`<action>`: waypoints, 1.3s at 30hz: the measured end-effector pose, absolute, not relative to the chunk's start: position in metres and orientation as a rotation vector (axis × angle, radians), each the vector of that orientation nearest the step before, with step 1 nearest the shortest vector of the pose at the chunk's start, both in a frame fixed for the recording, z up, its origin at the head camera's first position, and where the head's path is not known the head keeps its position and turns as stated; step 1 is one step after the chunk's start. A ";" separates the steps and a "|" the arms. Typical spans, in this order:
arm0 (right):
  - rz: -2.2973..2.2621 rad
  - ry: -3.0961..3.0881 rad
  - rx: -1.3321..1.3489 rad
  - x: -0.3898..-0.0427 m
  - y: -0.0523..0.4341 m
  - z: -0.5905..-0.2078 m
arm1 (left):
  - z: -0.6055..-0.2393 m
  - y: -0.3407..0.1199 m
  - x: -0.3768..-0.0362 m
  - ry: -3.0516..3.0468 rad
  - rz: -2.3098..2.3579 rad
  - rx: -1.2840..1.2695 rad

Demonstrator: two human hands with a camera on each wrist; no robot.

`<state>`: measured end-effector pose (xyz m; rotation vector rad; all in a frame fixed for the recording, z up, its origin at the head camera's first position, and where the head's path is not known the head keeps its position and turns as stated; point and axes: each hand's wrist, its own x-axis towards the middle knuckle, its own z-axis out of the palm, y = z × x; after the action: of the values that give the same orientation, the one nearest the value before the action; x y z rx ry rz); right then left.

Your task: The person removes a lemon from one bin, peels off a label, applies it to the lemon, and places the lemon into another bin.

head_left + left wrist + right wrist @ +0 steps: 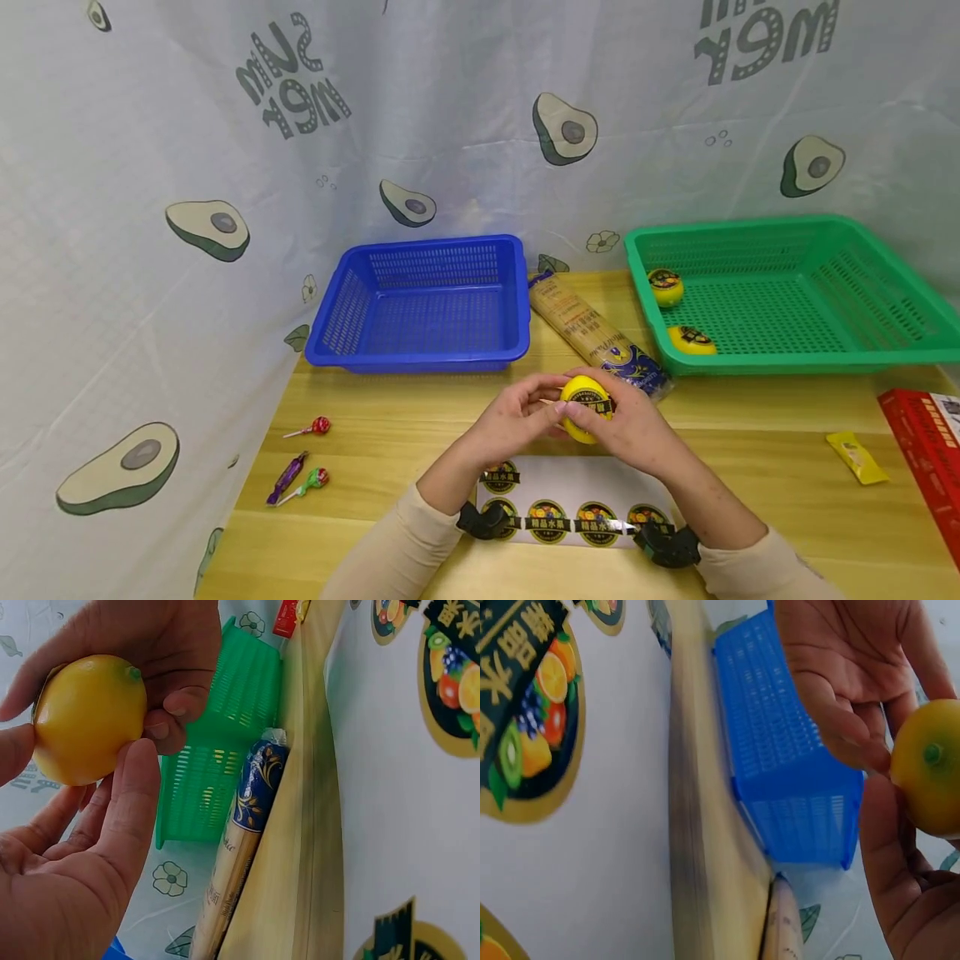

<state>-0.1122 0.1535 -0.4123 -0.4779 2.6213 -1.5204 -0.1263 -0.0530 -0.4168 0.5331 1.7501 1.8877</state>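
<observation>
A yellow lemon (577, 427) with a round black-and-gold sticker (596, 403) on its upper side is held between both hands above the table. My left hand (517, 417) grips it from the left, thumb beside the sticker. From the other side my right hand (633, 423) holds the lemon, its thumb against the sticker. In the left wrist view, the lemon's green stem end (133, 673) shows. Below the hands lies a white sheet (570, 477) with several matching stickers, partly covered by the wrists.
A blue basket (427, 364) stands back left. Two stickered lemons sit in the green basket (765, 362), back right, with a spaghetti pack (577, 321) between baskets. Two lollipops and a purple candy (287, 478) lie left; a yellow packet (857, 457) and red box (926, 454) right.
</observation>
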 end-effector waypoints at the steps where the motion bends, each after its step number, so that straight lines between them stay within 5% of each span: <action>1: -1.520 2.645 -0.469 -0.111 0.152 -0.413 | -0.417 -0.053 -0.126 1.755 1.887 0.540; 39: -1.911 2.692 -0.190 -0.089 0.111 -0.427 | -0.435 -0.032 -0.108 2.141 1.839 0.461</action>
<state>-0.0892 0.1113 -0.4271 -0.1904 2.6923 -1.9112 -0.1080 -0.0323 -0.4346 0.4605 2.1414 1.8392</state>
